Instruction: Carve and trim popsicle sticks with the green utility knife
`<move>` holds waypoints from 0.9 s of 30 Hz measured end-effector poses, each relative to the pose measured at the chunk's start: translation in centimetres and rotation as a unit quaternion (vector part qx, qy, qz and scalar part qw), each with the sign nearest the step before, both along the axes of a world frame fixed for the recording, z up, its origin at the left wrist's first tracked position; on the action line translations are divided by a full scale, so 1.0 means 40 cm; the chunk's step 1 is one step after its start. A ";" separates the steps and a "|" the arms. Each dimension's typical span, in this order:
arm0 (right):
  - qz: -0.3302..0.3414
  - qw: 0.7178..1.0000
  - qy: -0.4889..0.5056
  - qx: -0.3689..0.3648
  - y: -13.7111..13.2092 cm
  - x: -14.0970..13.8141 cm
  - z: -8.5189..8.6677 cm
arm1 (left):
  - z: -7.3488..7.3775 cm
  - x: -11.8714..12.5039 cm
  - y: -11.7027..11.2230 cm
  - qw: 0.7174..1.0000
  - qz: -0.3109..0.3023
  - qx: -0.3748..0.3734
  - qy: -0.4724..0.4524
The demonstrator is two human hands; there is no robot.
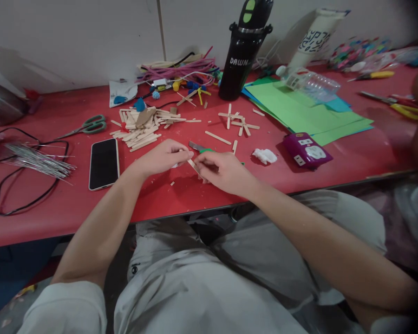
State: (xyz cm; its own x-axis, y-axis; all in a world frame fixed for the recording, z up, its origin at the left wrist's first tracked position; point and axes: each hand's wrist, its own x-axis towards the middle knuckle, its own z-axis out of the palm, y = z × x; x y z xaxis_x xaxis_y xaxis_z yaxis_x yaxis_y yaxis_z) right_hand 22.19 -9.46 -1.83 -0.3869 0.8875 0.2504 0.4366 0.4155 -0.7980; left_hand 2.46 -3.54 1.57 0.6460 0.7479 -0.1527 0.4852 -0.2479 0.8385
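Note:
Near the table's front edge, my left hand (pixel 169 157) is closed, pinching something small and whitish that its fingers mostly hide. Beside it, my right hand (pixel 223 170) has its fingers closed on a wooden craft stick (pixel 195 168), which slants between the two hands. Just behind my hands lies a green-handled utility knife (pixel 197 147), partly covered by my right hand. Loose craft sticks (pixel 218 138) lie beyond it, with sticks joined into crosses (pixel 229 116) farther back. A pile of craft sticks (pixel 144 125) spreads behind my left hand.
Left of my hands lie a phone (pixel 104 164), green-handled scissors (pixel 92 124) and a bundle of wires (pixel 43 160). Rightward are a crumpled white wad (pixel 264 156), a purple packet (pixel 306 150) and green paper (pixel 299 109). A black bottle (pixel 239 60) stands behind. Part of another person shows at right.

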 end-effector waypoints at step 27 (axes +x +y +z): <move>-0.024 0.993 0.104 -0.049 0.001 -0.010 -0.008 | 0.013 0.004 -0.011 0.999 0.010 0.042 -0.010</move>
